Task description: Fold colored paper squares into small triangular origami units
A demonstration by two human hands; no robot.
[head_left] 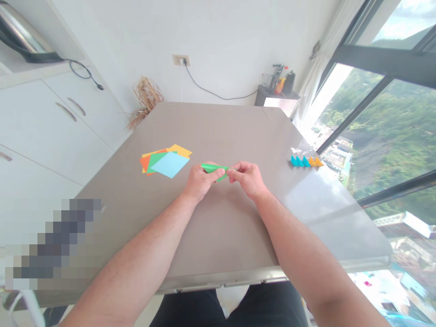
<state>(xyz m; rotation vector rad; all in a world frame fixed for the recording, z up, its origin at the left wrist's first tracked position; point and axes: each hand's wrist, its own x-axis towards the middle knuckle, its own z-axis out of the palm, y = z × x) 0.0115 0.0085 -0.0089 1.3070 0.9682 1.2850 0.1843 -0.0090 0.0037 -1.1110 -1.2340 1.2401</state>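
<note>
A folded piece of green paper (210, 167) is held above the near middle of the table, between both hands. My left hand (200, 180) is closed on its left part, thumb on top. My right hand (248, 178) pinches its right end between thumb and fingers. Part of the paper is hidden behind the fingers. To the left of my left hand lies a loose pile of paper sheets (170, 164), light blue on top, with green, orange and yellow below. Over on the right stands a row of small folded paper boats (299, 161), blue and yellow-orange.
The grey table (218, 127) reaches toward a white wall with a power socket (181, 60). Dried stalks (146, 97) stand past its far left corner. A small cabinet (277, 97) with bottles is at the far right. Windows (368, 113) line the right side.
</note>
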